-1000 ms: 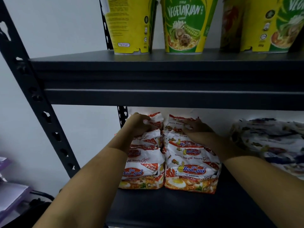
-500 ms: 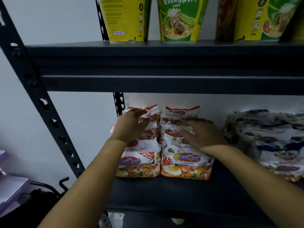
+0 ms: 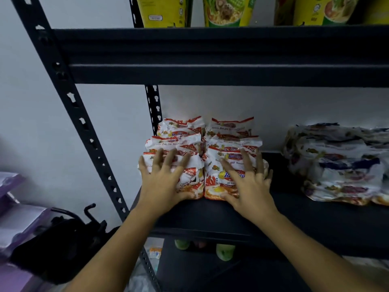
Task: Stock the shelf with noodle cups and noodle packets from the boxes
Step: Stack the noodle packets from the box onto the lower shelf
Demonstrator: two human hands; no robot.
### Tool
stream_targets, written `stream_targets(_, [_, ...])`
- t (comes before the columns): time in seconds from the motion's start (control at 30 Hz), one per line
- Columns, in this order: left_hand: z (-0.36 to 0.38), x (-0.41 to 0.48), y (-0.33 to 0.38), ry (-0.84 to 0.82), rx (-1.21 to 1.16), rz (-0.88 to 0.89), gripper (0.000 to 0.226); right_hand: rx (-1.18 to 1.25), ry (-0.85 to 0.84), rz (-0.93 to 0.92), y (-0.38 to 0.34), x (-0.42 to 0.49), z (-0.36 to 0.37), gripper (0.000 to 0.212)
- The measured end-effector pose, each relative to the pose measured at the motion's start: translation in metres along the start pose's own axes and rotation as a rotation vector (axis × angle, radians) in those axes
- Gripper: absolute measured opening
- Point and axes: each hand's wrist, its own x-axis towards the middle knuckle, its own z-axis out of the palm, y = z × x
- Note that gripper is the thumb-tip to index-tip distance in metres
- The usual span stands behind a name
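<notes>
- The black metal shelf (image 3: 210, 216) fills my view. Its lower board carries the packets, and the board above carries the cups.
- A slumped pile of blue-printed packets (image 3: 336, 163) lies at the right of the lower board, apart from the stock I am working on.
- The red-and-white noodle packets (image 3: 231, 133) sit at the back left of the lower board, in two rows touching side by side, each overlapping the one behind it.
- They have crinkled glossy film with an egg-and-noodle picture along the near edge. I judge them light, slippery and soft-skinned, with a brittle block inside, so I would hold them by the flat sides, not the crimped ends, and push gently.
- Only the bases of the yellow-and-green noodle cups (image 3: 226, 11) show at the top of my view.
- My left hand (image 3: 162, 182) lies flat on the left front packet with its fingers splayed.
- My right hand (image 3: 250, 186) is spread the same way on the right front packet. Neither hand pinches anything.
</notes>
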Motion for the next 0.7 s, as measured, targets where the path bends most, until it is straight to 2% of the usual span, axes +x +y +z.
stream_targets(0.23, [0.005, 0.014, -0.005, 0.003, 0.01, 0.045, 0.112, 0.077, -0.019, -0.036, 0.007, 0.011, -0.001, 0.099])
stream_targets(0.7, [0.014, 0.024, -0.01, 0.051, 0.055, 0.119, 0.107, 0.014, 0.02, -0.044, 0.012, 0.017, 0.008, 0.096])
